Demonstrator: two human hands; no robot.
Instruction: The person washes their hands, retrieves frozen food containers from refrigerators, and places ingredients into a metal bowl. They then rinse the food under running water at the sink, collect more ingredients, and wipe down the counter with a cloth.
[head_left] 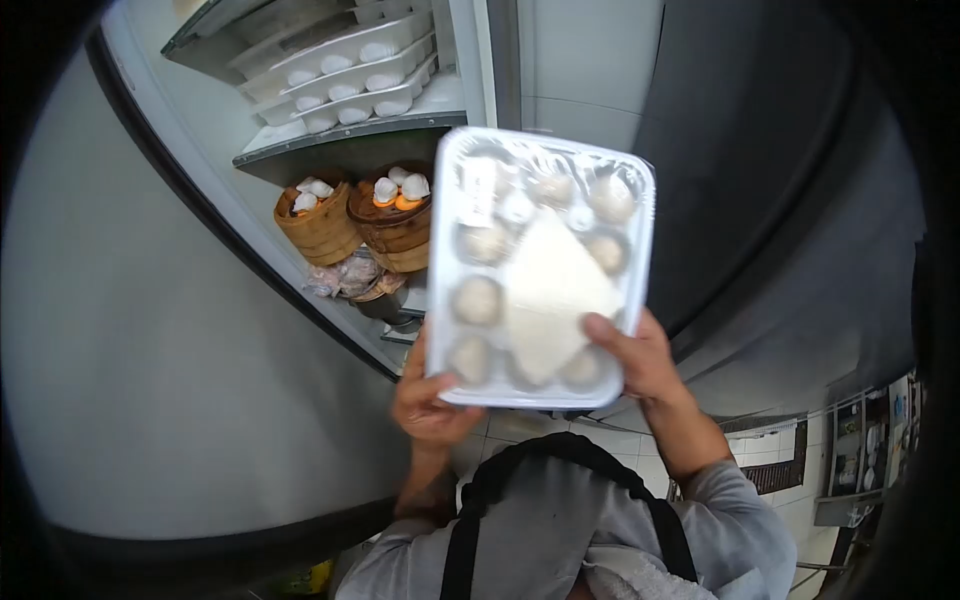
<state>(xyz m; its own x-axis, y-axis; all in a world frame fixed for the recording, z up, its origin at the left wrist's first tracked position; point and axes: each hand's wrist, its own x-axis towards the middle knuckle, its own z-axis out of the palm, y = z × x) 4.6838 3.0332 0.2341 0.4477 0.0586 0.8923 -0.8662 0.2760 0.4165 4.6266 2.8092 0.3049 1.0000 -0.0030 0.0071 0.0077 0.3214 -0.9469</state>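
Between my two hands is a white plastic tray of round dumplings (477,301), covered in clear film and tilted up toward the camera. A cream-coloured, diamond-shaped sheet (558,295) lies over the middle of it and hides some of the cups. My left hand (432,405) grips the lower left corner, thumb on the front and fingers behind. At the lower right edge, my right hand (640,355) holds the tray with its thumb pressed on the front. The fingers behind the tray are hidden.
An open refrigerator stands at the left, its door (200,330) swung wide. Stacked trays of white round items (345,85) fill its upper shelf (350,140). Below are two bamboo steamers (325,235) with white and orange pieces, and some plastic bags (345,277). A dark grey panel (740,170) rises at the right.
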